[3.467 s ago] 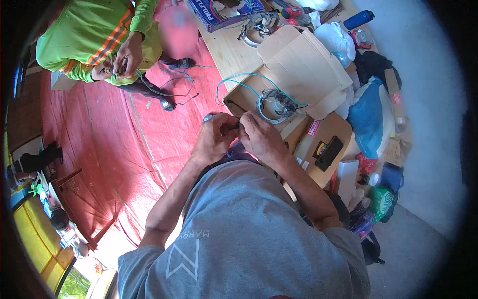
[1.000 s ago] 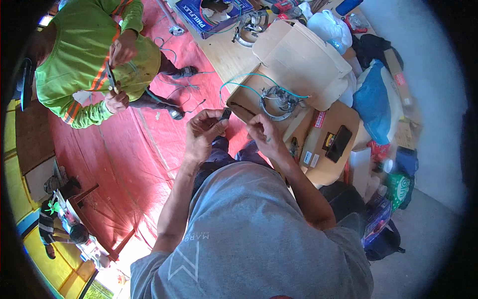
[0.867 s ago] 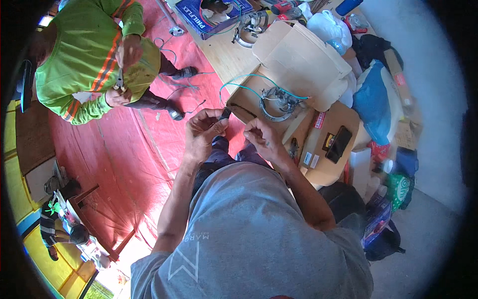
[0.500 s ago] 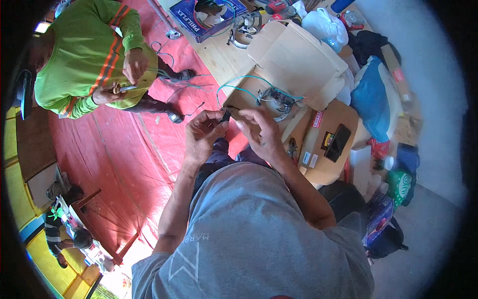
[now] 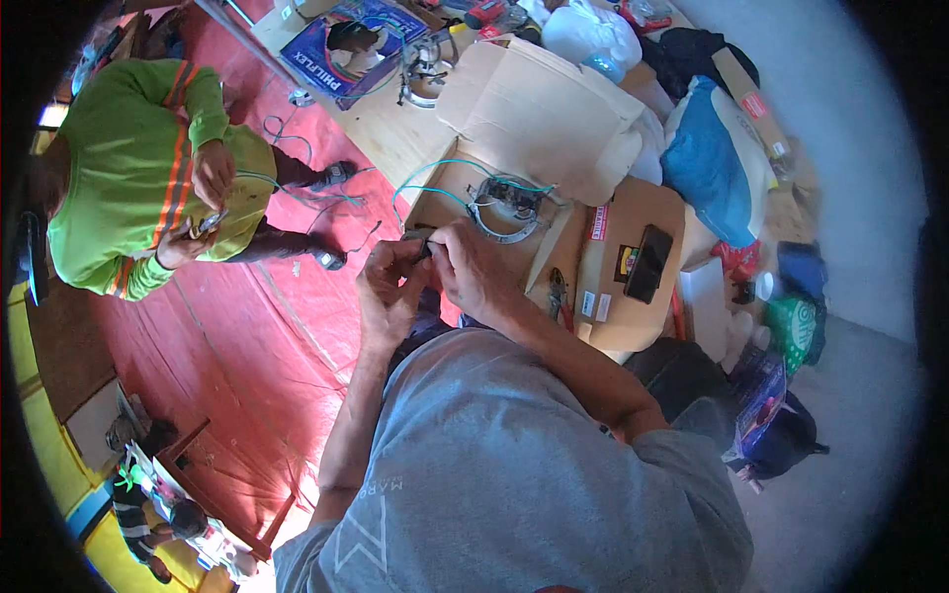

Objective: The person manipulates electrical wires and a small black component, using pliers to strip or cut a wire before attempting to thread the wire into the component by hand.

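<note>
In front of my waist, my left hand (image 5: 388,298) and my right hand (image 5: 473,275) meet with bent fingers around a small black piece (image 5: 427,249). My fingertips cover much of it, so its kind is hard to make out. Just beyond my right hand, an open cardboard box (image 5: 583,114) holds a round metal light fitting (image 5: 507,210) with a dark body. Green wire (image 5: 420,188) loops from the fitting over the box's left edge. Pliers (image 5: 560,296) with red handles lie in a narrow gap by the neighbouring carton.
A black phone (image 5: 648,264) rests on a brown carton (image 5: 605,272). Beyond it lie a blue-and-white sack (image 5: 707,163) and a white plastic bag (image 5: 593,40). At left, a co-worker in green (image 5: 129,168) handles a tool and wire above the red floor sheet (image 5: 247,366).
My right hand, apart with spread fingers before, has closed in on the black piece beside my left. My view has shifted slightly. The co-worker's hands have moved a little.
</note>
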Tool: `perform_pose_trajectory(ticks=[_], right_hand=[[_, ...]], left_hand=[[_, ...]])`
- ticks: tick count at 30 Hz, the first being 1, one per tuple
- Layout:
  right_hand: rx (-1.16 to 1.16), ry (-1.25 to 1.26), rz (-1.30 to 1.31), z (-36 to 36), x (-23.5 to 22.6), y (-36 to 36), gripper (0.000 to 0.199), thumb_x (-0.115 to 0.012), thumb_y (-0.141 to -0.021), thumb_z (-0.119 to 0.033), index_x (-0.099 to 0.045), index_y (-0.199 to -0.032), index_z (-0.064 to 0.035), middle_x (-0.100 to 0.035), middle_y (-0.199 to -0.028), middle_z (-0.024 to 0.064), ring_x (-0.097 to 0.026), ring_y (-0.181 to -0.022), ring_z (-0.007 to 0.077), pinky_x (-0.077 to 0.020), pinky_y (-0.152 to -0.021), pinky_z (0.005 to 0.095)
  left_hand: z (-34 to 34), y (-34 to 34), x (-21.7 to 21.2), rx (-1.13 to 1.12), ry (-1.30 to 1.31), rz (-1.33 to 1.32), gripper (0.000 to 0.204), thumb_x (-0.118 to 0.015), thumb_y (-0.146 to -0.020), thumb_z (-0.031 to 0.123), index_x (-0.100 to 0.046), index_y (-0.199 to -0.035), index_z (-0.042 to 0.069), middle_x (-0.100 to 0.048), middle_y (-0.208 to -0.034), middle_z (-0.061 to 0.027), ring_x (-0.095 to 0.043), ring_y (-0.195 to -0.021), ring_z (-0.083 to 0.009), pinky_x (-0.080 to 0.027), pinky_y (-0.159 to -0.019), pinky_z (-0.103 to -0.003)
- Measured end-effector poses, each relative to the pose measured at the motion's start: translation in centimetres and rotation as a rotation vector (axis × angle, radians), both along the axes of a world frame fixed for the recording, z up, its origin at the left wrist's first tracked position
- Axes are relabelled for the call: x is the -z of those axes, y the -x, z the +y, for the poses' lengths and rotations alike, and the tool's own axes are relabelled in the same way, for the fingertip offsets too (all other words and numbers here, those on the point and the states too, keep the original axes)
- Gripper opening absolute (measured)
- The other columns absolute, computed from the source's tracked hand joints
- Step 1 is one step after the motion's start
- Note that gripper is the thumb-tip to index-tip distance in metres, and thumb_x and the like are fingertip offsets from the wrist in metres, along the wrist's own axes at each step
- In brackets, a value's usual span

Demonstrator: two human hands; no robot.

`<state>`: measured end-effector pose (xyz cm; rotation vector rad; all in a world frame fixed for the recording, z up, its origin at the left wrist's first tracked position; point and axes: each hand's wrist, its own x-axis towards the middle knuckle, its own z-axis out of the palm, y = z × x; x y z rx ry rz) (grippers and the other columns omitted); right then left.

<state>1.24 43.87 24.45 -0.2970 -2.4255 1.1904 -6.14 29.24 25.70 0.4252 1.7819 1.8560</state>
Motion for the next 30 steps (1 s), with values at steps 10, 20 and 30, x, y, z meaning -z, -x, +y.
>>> perform_pose_trajectory(ticks=[10,20,30], right_hand=[[-0.014,0.196,-0.001,2.2,0.8,-2.4,0.035,-0.072,-0.087,-0.003,-0.045,-0.109,-0.0034,-0.055,-0.082,0.0146,-0.061,-0.075,0.0346,-0.0464,-0.067,0.0502],[0.033,0.470,0.038,3.3,0.3,-2.6,0.021,-0.074,-0.098,-0.014,-0.060,-0.105,0.0004,-0.071,-0.089,0.0164,-0.072,-0.079,0.0248,-0.0561,-0.069,0.0371],[-0.075,0.299,-0.054,3.6,-0.7,-4.4,0.021,-0.068,-0.096,-0.005,-0.050,-0.106,-0.0005,-0.063,-0.086,0.0196,-0.066,-0.078,0.0376,-0.0512,-0.069,0.0457]], left_hand=[[2.4,0.1,-1.0,0.172,0.239,0.572,0.025,-0.068,-0.089,-0.010,-0.069,-0.113,-0.002,-0.069,-0.108,-0.0126,-0.069,-0.090,-0.0183,-0.057,-0.077,-0.031],[3.0,0.1,-1.3,0.197,0.169,0.420,0.024,-0.071,-0.092,-0.010,-0.068,-0.115,-0.005,-0.067,-0.112,-0.0109,-0.070,-0.095,-0.0161,-0.059,-0.081,-0.029],[2.4,-0.5,-2.1,0.284,0.197,0.448,0.029,-0.070,-0.088,-0.011,-0.068,-0.116,-0.003,-0.068,-0.115,-0.0142,-0.071,-0.094,-0.0207,-0.058,-0.080,-0.032]])
